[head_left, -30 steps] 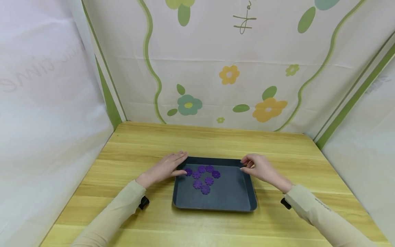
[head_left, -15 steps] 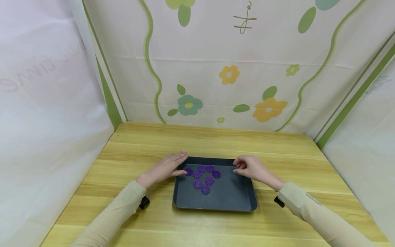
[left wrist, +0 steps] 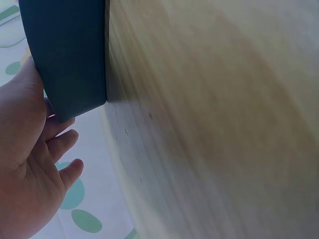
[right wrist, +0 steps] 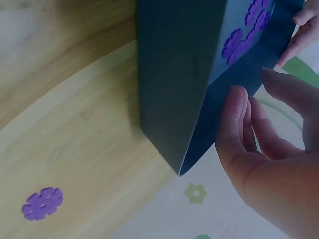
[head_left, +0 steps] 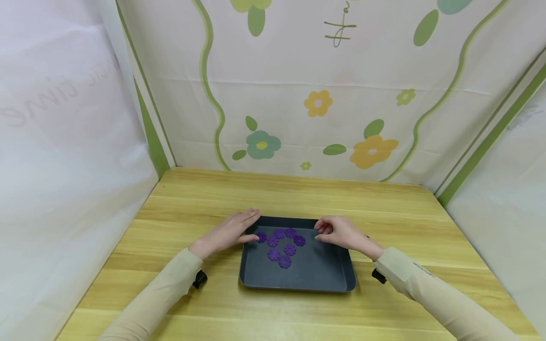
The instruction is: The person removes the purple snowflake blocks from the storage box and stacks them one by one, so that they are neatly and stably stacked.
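Observation:
A dark grey rectangular tray [head_left: 315, 277] lies on the wooden table. Purple flower-shaped discs [head_left: 285, 261], several of them, are spread flat over its left half. My left hand [head_left: 226, 233] holds the far left corner of the tray, with the thumb over the inside of the rim and the fingers reaching along the outside. Over the far right part of the tray hovers my right hand [head_left: 341, 232], fingers loosely bent and thumb apart from them. Nothing shows between them in the right wrist view. One more purple disc [right wrist: 42, 203] lies on the table beyond the tray's right side.
The wooden table [head_left: 273, 192] reaches back to a white fabric wall [head_left: 273, 71] printed with flowers and green lines. Similar fabric panels stand on the left and right. In the head view my right wrist mostly covers the loose disc.
My right hand has moved left, from the tray's far right corner to over its interior near the discs. The left hand, tray and discs keep their places.

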`<move>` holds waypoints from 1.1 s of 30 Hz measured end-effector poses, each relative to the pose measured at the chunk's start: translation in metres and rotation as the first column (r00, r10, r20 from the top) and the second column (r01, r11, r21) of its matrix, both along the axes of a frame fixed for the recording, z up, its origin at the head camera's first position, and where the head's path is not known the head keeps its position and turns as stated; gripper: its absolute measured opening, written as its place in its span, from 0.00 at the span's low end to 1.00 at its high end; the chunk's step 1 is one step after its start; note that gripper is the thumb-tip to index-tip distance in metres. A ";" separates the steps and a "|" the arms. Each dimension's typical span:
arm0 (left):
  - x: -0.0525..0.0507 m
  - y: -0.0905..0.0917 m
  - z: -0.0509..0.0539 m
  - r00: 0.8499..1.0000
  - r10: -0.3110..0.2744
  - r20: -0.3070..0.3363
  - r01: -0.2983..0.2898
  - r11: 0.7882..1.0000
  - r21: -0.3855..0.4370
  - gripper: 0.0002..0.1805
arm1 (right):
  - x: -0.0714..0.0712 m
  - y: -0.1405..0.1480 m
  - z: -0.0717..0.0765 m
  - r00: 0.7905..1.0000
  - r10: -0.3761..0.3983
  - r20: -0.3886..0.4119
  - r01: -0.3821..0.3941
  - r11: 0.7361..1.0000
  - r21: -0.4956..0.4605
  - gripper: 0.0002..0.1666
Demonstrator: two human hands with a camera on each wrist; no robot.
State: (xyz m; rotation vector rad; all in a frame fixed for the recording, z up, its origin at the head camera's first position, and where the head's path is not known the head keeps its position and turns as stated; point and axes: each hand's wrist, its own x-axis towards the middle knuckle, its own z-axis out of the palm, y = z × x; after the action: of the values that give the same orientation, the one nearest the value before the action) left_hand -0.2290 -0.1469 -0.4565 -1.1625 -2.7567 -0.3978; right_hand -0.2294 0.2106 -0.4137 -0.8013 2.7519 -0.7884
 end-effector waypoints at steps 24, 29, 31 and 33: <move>-0.002 0.001 0.000 1.000 0.004 -0.001 -0.004 1.000 -0.022 0.40 | -0.006 -0.026 -0.013 0.994 0.062 0.095 -0.060 0.998 -0.022 0.14; -0.001 0.001 0.001 1.000 -0.004 -0.012 0.004 1.000 -0.015 0.40 | -0.006 -0.030 -0.013 0.991 0.067 0.112 -0.067 0.998 -0.011 0.14; 0.000 0.002 0.001 1.000 -0.008 -0.017 0.007 1.000 -0.015 0.40 | -0.007 -0.031 -0.013 0.991 0.067 0.116 -0.067 0.998 -0.001 0.14; 0.001 0.002 0.001 1.000 -0.008 -0.015 0.008 1.000 -0.019 0.40 | -0.007 -0.031 -0.014 0.991 0.066 0.115 -0.067 0.998 0.011 0.15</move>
State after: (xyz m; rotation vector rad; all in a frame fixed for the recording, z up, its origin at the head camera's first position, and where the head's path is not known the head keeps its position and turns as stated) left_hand -0.2284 -0.1452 -0.4551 -1.1762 -2.7500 -0.3630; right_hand -0.2364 0.1793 -0.4282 -0.8139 2.6133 -0.7748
